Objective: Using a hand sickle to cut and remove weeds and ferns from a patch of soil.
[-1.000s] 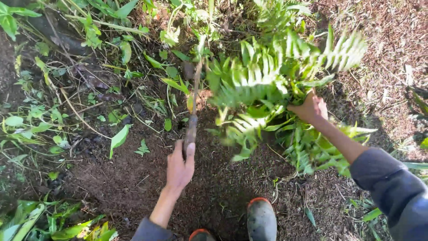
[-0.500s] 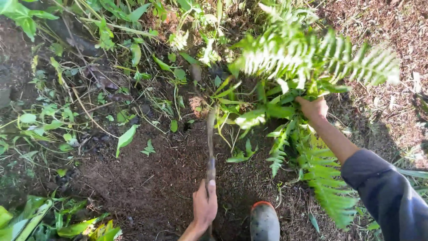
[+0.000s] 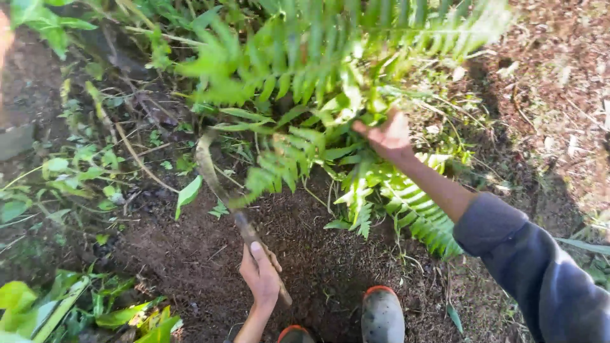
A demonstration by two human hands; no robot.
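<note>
My left hand (image 3: pixel 261 274) grips the handle of a sickle (image 3: pixel 219 184) low in the middle. Its curved blade runs up and to the left over dark soil, ending near the fern's base. My right hand (image 3: pixel 389 135), in a dark blue sleeve, is closed on a bunch of green fern fronds (image 3: pixel 330 70) and holds them up and to the right. More fronds (image 3: pixel 413 206) hang below that arm.
My two boot toes (image 3: pixel 381 314) stand on bare dark soil (image 3: pixel 190 260) at the bottom. Leafy weeds (image 3: pixel 76 171) and dry stems cover the left side. Brown leaf litter (image 3: pixel 559 82) lies at the right. A grey block (image 3: pixel 16 136) sits at the left edge.
The sickle blade has swung from straight ahead over to the left. My right hand has lifted the fronds higher, and the view has moved closer to the fern.
</note>
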